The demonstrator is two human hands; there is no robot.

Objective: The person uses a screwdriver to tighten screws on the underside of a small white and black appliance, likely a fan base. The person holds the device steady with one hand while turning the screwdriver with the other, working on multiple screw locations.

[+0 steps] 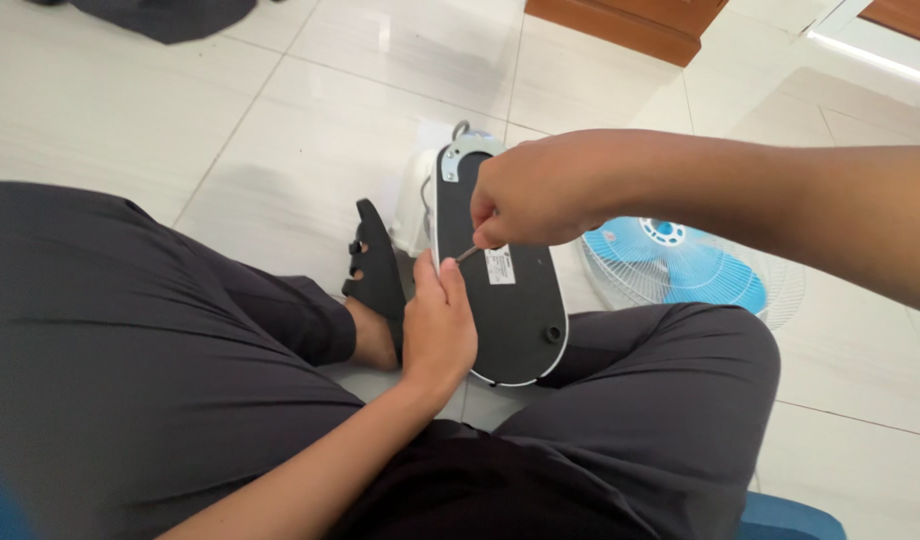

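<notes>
We hold the fan base (515, 300) underside up, long axis running away from us. Left hand (438, 325) grips its edge; right hand (525, 195) pinches a screwdriver (467, 254).

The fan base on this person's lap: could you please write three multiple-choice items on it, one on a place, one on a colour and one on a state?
1. Where does the fan head with its wire guard lie?
A. on the floor tiles right of the base
B. on the person's left knee
C. on top of the base

2. What colour are the fan blades?
A. red
B. blue
C. black

3. What is the right hand doing?
A. resting flat on the floor
B. lying open on a knee
C. pinching a thin tool against the base

Answers:
1 A: the fan head lies on the floor tiles beyond the right knee.
2 B: the blades behind the white guard are light blue.
3 C: the right hand pinches a thin tool at the fan base, while the left hand grips its edge.
</notes>
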